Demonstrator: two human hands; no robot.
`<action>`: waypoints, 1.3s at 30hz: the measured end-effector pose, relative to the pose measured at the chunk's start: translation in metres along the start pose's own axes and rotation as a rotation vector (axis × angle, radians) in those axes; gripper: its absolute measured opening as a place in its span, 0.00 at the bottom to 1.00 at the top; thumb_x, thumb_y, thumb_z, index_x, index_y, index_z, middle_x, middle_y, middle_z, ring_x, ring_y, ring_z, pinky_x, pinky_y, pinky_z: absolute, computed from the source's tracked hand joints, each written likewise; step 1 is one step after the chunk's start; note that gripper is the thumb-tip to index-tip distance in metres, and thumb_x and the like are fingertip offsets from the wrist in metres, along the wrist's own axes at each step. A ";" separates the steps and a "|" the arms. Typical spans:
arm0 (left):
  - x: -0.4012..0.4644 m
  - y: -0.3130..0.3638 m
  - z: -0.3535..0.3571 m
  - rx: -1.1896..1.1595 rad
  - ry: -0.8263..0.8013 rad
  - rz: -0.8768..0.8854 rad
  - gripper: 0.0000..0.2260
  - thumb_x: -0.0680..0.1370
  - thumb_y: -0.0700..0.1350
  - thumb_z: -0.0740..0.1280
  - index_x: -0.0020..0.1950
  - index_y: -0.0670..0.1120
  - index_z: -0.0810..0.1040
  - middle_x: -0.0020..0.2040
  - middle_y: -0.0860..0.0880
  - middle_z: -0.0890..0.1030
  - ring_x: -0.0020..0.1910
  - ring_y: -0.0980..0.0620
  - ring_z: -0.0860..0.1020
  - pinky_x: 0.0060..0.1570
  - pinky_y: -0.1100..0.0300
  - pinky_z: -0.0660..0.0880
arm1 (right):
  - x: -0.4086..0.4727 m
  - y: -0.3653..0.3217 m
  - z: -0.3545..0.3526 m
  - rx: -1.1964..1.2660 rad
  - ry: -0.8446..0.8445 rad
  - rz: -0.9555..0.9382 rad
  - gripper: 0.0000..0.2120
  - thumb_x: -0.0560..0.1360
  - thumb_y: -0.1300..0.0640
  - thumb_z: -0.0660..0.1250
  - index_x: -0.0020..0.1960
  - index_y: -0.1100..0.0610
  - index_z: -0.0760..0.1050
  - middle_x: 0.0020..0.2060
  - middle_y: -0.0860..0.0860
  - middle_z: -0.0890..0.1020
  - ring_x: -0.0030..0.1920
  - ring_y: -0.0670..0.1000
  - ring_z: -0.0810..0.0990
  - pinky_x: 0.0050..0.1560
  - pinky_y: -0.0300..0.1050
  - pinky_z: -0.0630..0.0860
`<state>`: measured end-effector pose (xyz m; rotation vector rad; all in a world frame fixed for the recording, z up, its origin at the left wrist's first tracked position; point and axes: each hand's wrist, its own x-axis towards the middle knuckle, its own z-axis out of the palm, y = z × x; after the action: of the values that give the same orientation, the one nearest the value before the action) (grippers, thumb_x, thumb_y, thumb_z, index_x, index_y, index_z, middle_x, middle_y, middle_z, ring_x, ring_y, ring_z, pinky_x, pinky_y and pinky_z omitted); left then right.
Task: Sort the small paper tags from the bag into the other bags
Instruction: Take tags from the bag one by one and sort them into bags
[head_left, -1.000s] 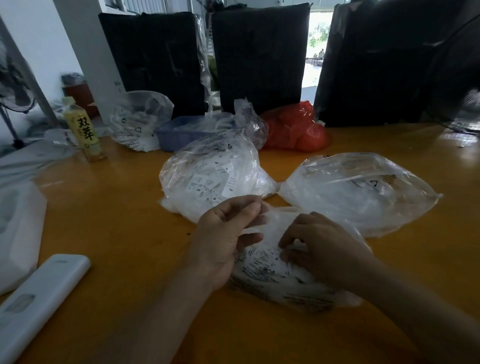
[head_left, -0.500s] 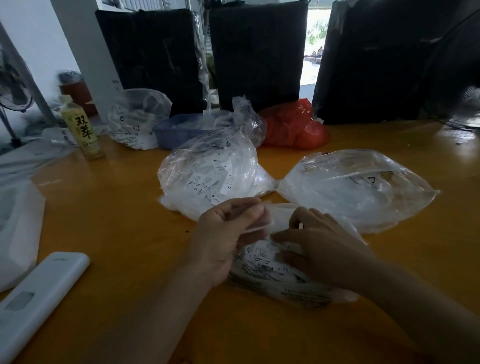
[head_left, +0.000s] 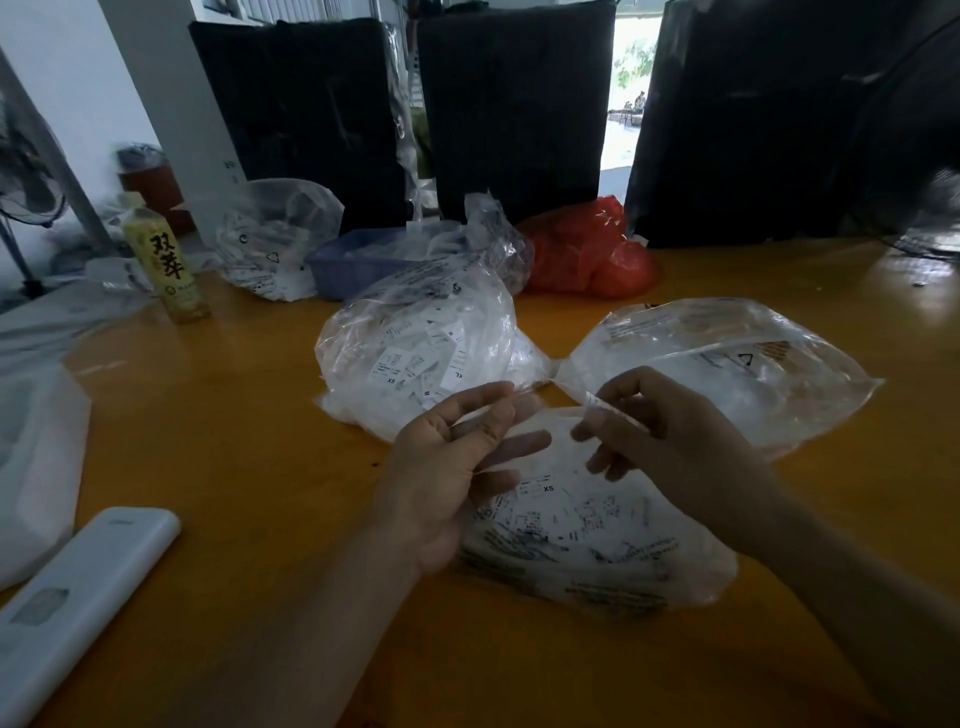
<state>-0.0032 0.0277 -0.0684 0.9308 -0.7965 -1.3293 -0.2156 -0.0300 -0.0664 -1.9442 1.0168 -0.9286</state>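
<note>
Left margin: a white flat device (head_left: 78, 597) and a white plastic wrapping (head_left: 36, 457), both cut off by the frame edge, lie on the orange table (head_left: 234, 441) well to the left of the fingers. A yellow bottle (head_left: 166, 260) with black characters stands far beyond them.

Centre left: the left hand (head_left: 447, 478), palm up, pinches the thin clear rim of the near bag (head_left: 597, 540) between thumb and forefinger; the lower fingers are loosely extended over the bag. This bag, clear with black printing, lies flat on the table directly beneath both hands and contains small white paper tags (head_left: 540, 488), one marked XS. Most tag print is blurred and unreadable.

Just beyond the left fingertips sits a bulging clear bag (head_left: 415, 353) packed with white tags, with size letters on a few.

Centre right: the right hand (head_left: 670, 441) pinches a small pale strip between thumb and forefinger, other fingers curled; whether the strip is a tag or bag film cannot be told.

Right: beyond the right fingers lies a puffed clear bag (head_left: 727, 364), its contents hazy. A red bag (head_left: 587, 249), a blue tray (head_left: 358, 260) and another clear bag (head_left: 275, 234) lie farther back, partly hidden.
</note>
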 end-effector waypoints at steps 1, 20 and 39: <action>0.000 0.000 0.000 -0.026 -0.010 -0.012 0.16 0.75 0.42 0.72 0.62 0.43 0.82 0.57 0.45 0.87 0.51 0.46 0.88 0.31 0.65 0.80 | -0.001 0.000 0.001 0.075 -0.012 0.019 0.10 0.77 0.44 0.66 0.55 0.47 0.76 0.42 0.47 0.86 0.37 0.48 0.84 0.40 0.43 0.81; 0.002 -0.008 0.002 -0.062 -0.027 -0.035 0.11 0.73 0.41 0.74 0.53 0.40 0.88 0.54 0.38 0.87 0.53 0.42 0.87 0.46 0.62 0.83 | 0.000 -0.001 0.002 0.406 0.139 0.025 0.16 0.81 0.59 0.68 0.63 0.43 0.82 0.42 0.49 0.85 0.44 0.52 0.85 0.55 0.51 0.82; 0.001 -0.008 0.005 -0.028 -0.045 -0.038 0.12 0.71 0.43 0.76 0.52 0.41 0.88 0.54 0.38 0.87 0.54 0.43 0.87 0.46 0.62 0.83 | -0.007 -0.010 0.012 -0.018 0.221 -0.093 0.15 0.77 0.56 0.73 0.54 0.37 0.75 0.41 0.37 0.86 0.39 0.38 0.85 0.42 0.30 0.79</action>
<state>-0.0110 0.0257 -0.0737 0.9012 -0.7958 -1.3955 -0.2049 -0.0167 -0.0651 -1.9487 1.0681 -1.2119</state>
